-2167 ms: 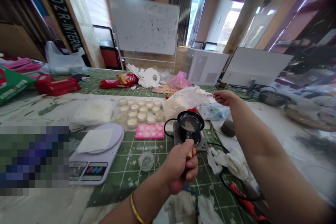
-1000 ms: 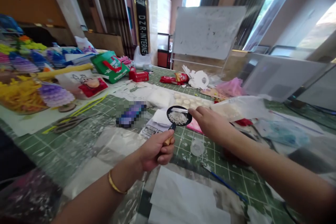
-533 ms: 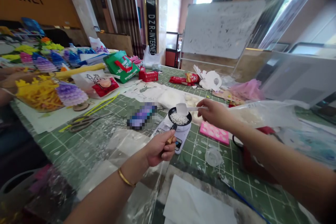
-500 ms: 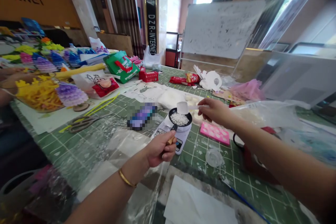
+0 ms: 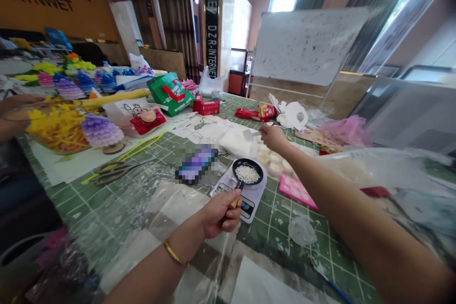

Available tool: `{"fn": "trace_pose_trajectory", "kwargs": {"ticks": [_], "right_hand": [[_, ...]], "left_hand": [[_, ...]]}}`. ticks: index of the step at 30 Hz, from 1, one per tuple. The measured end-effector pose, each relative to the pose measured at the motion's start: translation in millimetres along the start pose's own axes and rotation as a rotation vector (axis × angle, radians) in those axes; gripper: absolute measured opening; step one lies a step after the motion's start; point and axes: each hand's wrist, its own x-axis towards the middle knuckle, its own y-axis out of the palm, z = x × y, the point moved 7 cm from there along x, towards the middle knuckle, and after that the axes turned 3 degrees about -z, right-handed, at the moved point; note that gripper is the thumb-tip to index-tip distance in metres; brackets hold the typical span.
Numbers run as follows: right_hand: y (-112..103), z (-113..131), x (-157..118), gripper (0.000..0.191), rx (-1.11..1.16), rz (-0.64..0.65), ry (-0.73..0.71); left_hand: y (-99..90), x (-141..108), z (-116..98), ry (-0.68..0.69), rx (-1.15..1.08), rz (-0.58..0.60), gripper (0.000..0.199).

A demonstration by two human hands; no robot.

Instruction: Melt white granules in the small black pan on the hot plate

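Note:
My left hand (image 5: pixel 223 213) is closed round the wooden handle of a small black frying pan (image 5: pixel 235 164). White pellets (image 5: pixel 247 174) lie in the pan, which is over a white kitchen scale (image 5: pixel 259 189); whether its base rests on the scale I cannot tell. Farther off, my right hand (image 5: pixel 273 138) pinches the handle of a white scoop (image 5: pixel 251 136) at a clear bag of white material (image 5: pixel 233 141). Several small round cream-coloured cups (image 5: pixel 275 167) stand below my right hand, partly hidden by the forearm. A pink mould (image 5: pixel 296 190) lies right of the scale.
Left of the scale lie a phone (image 5: pixel 196 164) and scissors (image 5: pixel 116 172). A clear plastic cup (image 5: pixel 302 230) is at the right front. A bowl of yellow pieces (image 5: pixel 59 130) and a purple layered ornament (image 5: pixel 101 129) stand at the left, near another person's arm (image 5: pixel 17 109).
My right hand has carried the scoop from above the pan away to the bag of white material. My left hand keeps its grip on the pan handle. The view has shifted slightly.

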Motion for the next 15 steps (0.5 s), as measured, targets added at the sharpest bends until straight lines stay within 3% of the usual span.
{"fn": "trace_pose_trajectory", "kwargs": {"ticks": [7,15], "right_hand": [[48,25,23,0.030,-0.374,0.120,-0.241],[81,38,40,0.033,-0.540,0.198,-0.211]], "left_hand": [[-11.9,7,5,-0.036,-0.048,-0.020,0.033],[-19.3,10,10,-0.107,-0.120,-0.091,0.029]]}}
